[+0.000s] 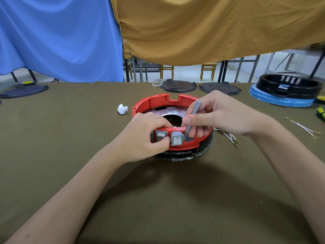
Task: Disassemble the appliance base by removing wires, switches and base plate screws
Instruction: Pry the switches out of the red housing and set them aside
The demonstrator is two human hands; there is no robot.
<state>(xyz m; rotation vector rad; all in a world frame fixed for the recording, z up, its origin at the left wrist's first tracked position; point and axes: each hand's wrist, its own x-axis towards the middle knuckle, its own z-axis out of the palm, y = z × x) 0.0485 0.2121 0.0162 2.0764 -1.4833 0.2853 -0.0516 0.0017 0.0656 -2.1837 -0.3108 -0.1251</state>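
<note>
Gripping the near rim of the red appliance base point(165, 103) with the left hand point(146, 136), fingers curled over the top edge and thumb pressed against the front wall just beside the right-hand switch point(176, 140). Pinching a grey tool point(192, 117) in the right hand point(216, 117), thumb and fingers closed round its shaft, tip angled down to the base's front wall just right of that switch. Second grey switch point(161, 134) seated to the left, partly covered by the left fingers. Sitting mid-table on the olive cloth point(158, 191), open side up, atop a black ring point(184, 154), with a metal plate point(168, 110) showing inside. Lying loose on the cloth to the right: thin wires point(302, 127), plus a further bundle of wires point(228, 136) just beside the base. Resting left of the base, apart from it: a crumpled white wad point(122, 109). Ranged along the far edge: two dark round plates point(178, 86), and a black ring on a blue disc point(281, 101) at far right.
</note>
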